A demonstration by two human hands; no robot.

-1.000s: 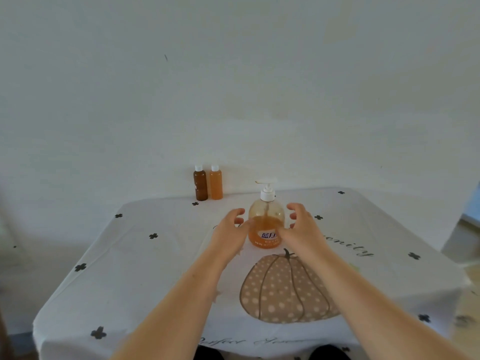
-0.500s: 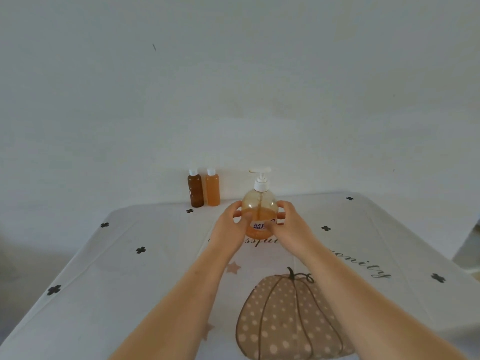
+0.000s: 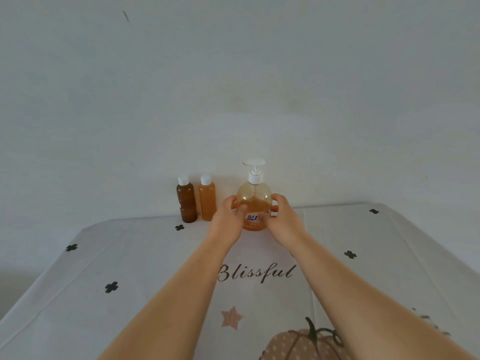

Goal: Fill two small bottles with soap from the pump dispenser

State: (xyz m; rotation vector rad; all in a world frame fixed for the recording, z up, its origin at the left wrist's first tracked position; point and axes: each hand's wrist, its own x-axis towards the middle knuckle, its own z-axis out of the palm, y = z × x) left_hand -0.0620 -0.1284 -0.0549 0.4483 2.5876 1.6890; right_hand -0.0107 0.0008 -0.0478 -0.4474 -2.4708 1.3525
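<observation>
A round clear pump dispenser (image 3: 254, 196) with amber soap and a white pump head stands near the table's far edge by the wall. My left hand (image 3: 226, 220) grips its left side and my right hand (image 3: 283, 220) grips its right side, fingers curled round the body. Just to its left stand two small bottles with white caps: a dark brown bottle (image 3: 186, 200) and an orange bottle (image 3: 207, 198), both upright and capped, close to the wall.
The table wears a white cloth (image 3: 145, 268) printed with black crosses, the word "Blissful", a star and a pumpkin. A plain white wall (image 3: 233, 87) rises right behind the bottles.
Both hands closed onto the dispenser and carried it away from me, from the table's middle to the far edge beside the two small bottles. The view has come closer.
</observation>
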